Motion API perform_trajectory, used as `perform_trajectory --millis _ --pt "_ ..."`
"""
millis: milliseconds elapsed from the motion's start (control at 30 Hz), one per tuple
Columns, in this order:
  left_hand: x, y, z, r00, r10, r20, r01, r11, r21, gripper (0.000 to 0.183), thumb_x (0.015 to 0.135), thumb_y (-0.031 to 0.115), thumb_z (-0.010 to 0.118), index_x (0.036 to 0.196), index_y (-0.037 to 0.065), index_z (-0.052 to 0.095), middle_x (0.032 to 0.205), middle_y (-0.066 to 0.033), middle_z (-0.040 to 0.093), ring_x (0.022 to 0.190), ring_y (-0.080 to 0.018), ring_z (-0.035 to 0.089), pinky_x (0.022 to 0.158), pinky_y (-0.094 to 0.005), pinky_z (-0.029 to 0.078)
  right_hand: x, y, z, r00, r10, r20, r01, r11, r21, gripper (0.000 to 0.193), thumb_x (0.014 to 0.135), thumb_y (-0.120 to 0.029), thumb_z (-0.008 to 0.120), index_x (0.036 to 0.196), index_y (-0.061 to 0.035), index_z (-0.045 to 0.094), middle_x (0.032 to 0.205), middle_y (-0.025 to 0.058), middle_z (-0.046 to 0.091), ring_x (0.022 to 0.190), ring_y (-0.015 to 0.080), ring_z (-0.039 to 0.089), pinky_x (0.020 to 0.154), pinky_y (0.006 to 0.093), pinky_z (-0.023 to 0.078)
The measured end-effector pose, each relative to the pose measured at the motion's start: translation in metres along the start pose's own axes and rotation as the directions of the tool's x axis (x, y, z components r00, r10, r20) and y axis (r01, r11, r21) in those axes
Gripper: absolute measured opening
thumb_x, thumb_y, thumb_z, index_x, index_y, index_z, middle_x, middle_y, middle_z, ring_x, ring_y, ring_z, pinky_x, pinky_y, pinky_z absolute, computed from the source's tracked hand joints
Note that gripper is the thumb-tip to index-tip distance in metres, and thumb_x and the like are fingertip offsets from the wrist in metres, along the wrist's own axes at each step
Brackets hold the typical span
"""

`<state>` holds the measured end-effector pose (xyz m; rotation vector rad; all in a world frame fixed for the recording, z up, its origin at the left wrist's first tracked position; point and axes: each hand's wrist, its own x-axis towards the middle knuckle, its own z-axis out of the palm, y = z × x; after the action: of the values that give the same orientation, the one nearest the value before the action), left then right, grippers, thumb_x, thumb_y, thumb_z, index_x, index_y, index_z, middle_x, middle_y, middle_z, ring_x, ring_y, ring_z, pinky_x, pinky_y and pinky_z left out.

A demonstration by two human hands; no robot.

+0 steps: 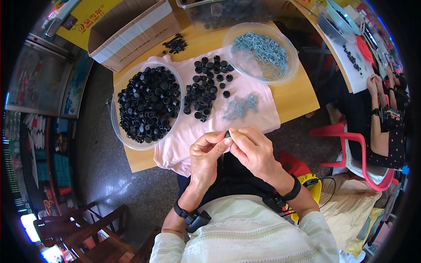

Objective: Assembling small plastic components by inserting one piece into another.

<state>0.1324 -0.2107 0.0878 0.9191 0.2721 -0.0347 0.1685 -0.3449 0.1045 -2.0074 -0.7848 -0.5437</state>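
My left hand [206, 153] and my right hand [253, 150] meet just past the near edge of the pink cloth [169, 151]. Between the left thumb and forefinger is a small round black plastic cap [227, 134]. My right fingertips are pinched together right against it; whether they grip anything besides the cap is hidden. Beyond my hands lies a loose heap of small silver screws [241, 106]. Several black caps [204, 90] are scattered on the cloth. To the left, a round clear tub [115, 111] is heaped with more caps. A second clear tub [293, 72], far right, holds many screws.
An open cardboard box [133, 35] stands on the table's far left, by a small pile of black parts [175, 44]. A clear bin [228, 15] sits at the back. Right of me are a red plastic chair [359, 144] and another person [388, 118] at a white-topped table.
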Motion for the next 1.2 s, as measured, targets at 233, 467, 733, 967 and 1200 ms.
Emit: perform_trajectory --millis 233,467,733,967,1200 --pt "-0.002 0.013 0.001 0.994 -0.055 0.091 0.068 0.987 -0.146 0.012 0.083 0.000 0.061 0.094 0.004 0.060 0.099 -0.0089 0.064 0.091 -0.0152 0.061 0.084 -0.0297 0.048 0.005 -0.007 -0.002 0.969 0.247 -0.017 -0.236 0.942 0.239 0.035 0.066 0.009 0.069 0.097 -0.0052 0.058 0.078 0.0035 0.053 0.055 0.0095 0.050 0.048 0.0219 0.043" --pt "-0.007 0.015 -0.005 0.984 -0.090 0.151 0.126 0.960 -0.251 0.009 0.087 0.008 0.058 0.096 0.005 0.058 0.097 -0.0106 0.064 0.088 -0.0180 0.061 0.083 -0.0332 0.049 0.019 -0.016 -0.022 0.947 0.278 0.159 -0.316 0.894 0.318 0.032 0.070 0.004 0.069 0.099 -0.0028 0.058 0.080 0.0048 0.053 0.056 0.0093 0.051 0.050 0.0212 0.044" --pt "-0.008 0.025 -0.004 0.966 -0.087 0.245 0.137 0.971 -0.196 0.012 0.088 0.011 0.058 0.098 0.004 0.058 0.097 -0.0109 0.063 0.079 -0.0164 0.060 0.077 -0.0310 0.049 0.028 -0.016 -0.035 0.907 0.253 0.337 -0.402 0.758 0.513 0.020 0.081 0.003 0.061 0.101 0.0020 0.060 0.089 0.0078 0.057 0.068 0.0106 0.061 0.058 0.0200 0.050" --pt "-0.012 0.026 0.001 0.983 0.025 0.184 -0.017 0.999 -0.048 0.022 0.082 0.004 0.064 0.103 0.001 0.057 0.097 -0.0097 0.062 0.083 -0.0166 0.061 0.077 -0.0299 0.051 0.021 -0.019 -0.034 0.871 0.337 0.356 -0.488 0.675 0.554 0.018 0.082 0.002 0.060 0.100 0.0032 0.060 0.092 0.0079 0.060 0.075 0.0106 0.063 0.061 0.0200 0.052" --pt "-0.016 0.033 0.010 0.945 0.246 0.214 -0.289 0.935 0.203 0.032 0.078 -0.007 0.064 0.109 -0.002 0.057 0.098 -0.0076 0.058 0.088 -0.0154 0.058 0.080 -0.0269 0.049 0.017 -0.013 -0.037 0.802 0.427 0.417 -0.582 0.406 0.704 0.018 0.083 0.000 0.060 0.101 0.0038 0.060 0.095 0.0088 0.062 0.073 0.0098 0.062 0.060 0.0200 0.052"
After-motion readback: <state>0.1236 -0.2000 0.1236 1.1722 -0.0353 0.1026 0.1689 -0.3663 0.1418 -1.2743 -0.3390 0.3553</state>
